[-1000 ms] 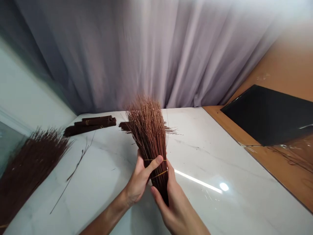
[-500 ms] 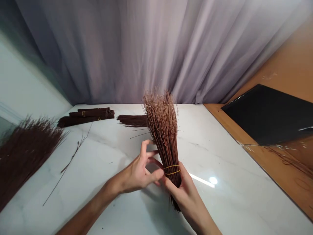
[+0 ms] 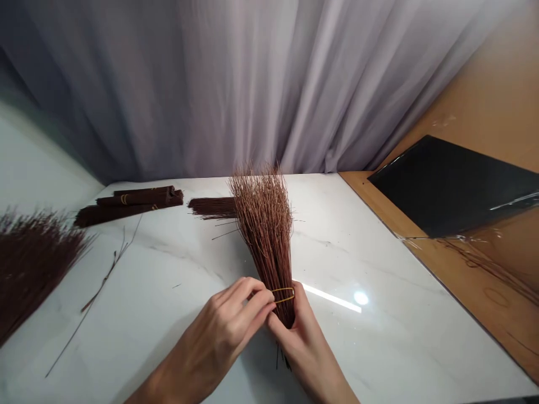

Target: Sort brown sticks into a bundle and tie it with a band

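A bundle of thin brown twigs (image 3: pixel 269 224) stands nearly upright, its frayed tips fanned out at the top. Round its narrow lower part runs a yellow rubber band (image 3: pixel 284 289) in two lines. My right hand (image 3: pixel 309 336) is wrapped about the bundle just below and beside the band, thumb in front. At the bundle's left side, the fingers of my left hand (image 3: pixel 236 314) are closed in a pinch on the band. My left fingertips are partly hidden. The lower end of the bundle sits mostly behind my right hand.
Banded dark twig bundles (image 3: pixel 138 201) lie at the back left, with a loose twig pile (image 3: pixel 210 207) right of them. A large twig heap (image 3: pixel 33 264) fills the left edge. Loose twigs (image 3: pixel 103 283) cross the white tabletop (image 3: pixel 357 247). A black sheet (image 3: pixel 458 191) lies right.
My left hand has gone from spread fingers beside the bundle to a pinch on the rubber band. The view has shifted slightly; my right hand keeps its grip.
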Available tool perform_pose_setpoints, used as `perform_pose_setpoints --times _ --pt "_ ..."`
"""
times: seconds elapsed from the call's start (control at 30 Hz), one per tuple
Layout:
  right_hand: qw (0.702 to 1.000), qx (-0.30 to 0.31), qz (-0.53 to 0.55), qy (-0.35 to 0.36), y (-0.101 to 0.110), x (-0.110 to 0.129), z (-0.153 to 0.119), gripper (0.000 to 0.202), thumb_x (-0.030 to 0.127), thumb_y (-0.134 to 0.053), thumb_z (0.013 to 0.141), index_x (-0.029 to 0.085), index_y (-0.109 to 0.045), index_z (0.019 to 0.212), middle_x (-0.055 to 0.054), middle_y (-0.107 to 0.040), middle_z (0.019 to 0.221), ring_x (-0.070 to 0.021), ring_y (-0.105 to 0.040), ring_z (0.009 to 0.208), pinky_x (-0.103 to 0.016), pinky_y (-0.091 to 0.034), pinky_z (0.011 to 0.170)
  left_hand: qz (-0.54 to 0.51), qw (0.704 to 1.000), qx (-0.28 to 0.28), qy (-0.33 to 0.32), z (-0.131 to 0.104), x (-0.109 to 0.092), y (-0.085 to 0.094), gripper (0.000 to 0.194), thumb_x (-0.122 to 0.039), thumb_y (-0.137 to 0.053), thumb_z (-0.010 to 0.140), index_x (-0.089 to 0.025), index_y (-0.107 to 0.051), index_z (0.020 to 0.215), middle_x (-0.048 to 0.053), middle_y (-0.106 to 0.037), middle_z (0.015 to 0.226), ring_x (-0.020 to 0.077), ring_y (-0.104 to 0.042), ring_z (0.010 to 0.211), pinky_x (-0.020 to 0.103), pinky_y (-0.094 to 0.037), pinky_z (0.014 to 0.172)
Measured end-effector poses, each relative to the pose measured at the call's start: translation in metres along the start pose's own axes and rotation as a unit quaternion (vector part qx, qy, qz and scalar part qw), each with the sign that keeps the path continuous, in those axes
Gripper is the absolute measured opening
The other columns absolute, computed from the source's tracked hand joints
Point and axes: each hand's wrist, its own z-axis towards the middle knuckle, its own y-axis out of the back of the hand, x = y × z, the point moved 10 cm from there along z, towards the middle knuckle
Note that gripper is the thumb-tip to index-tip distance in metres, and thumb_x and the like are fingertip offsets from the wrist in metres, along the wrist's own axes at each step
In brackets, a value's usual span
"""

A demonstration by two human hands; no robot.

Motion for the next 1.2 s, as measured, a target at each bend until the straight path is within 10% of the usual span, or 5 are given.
perform_pose_setpoints --times 0.33,0.6,0.97,1.2 --pt "0.999 0.007 -0.039 0.002 -0.008 -0.011 -0.001 0.023 0.042 -0.054 0.099 0.021 -0.046 0.106 -0.003 -0.061 0.099 -0.0197 -0.058 0.092 -0.031 -0.050 0.085 0.233 0.969 -0.003 -0.086 -0.004 -0.004 -0.021 0.023 -0.002 -0.044 0.095 -0.017 -0.062 0.097 0.006 -0.064 0.083 0.0239 -0.062 0.076 0.034 -0.049 0.064" --pt "0.998 -0.001 -0.037 -0.052 -0.007 -0.018 -0.005 0.026 0.040 -0.058 0.094 0.022 -0.050 0.111 0.000 -0.056 0.094 -0.0185 -0.054 0.087 -0.028 -0.047 0.080 0.250 0.963 -0.095 -0.032 0.027 0.038 0.022 0.021 -0.005 -0.041 0.094 -0.019 -0.053 0.085 0.003 -0.055 0.079 0.0182 -0.054 0.070 0.032 -0.045 0.062" --pt "0.995 0.000 0.019 -0.101 -0.007 -0.010 -0.006 0.030 0.049 -0.064 0.090 0.023 -0.056 0.101 0.003 -0.049 0.076 -0.0156 -0.046 0.068 -0.025 -0.042 0.064 -0.136 0.986 -0.043 0.090 -0.012 0.052 0.000 0.010 -0.021 -0.054 0.101 -0.024 -0.057 0.109 0.004 -0.061 0.104 0.0174 -0.065 0.093 0.028 -0.054 0.086" --pt "0.989 0.014 0.088 -0.121 -0.016 -0.013 -0.011 0.033 0.051 -0.069 0.087 0.021 -0.058 0.097 0.006 -0.045 0.068 -0.0122 -0.043 0.061 -0.024 -0.039 0.059 -0.163 0.978 -0.108 0.077 -0.018 0.052 0.002 0.014 -0.013 -0.057 0.097 -0.022 -0.064 0.105 0.005 -0.065 0.099 0.0176 -0.068 0.090 0.026 -0.055 0.084"
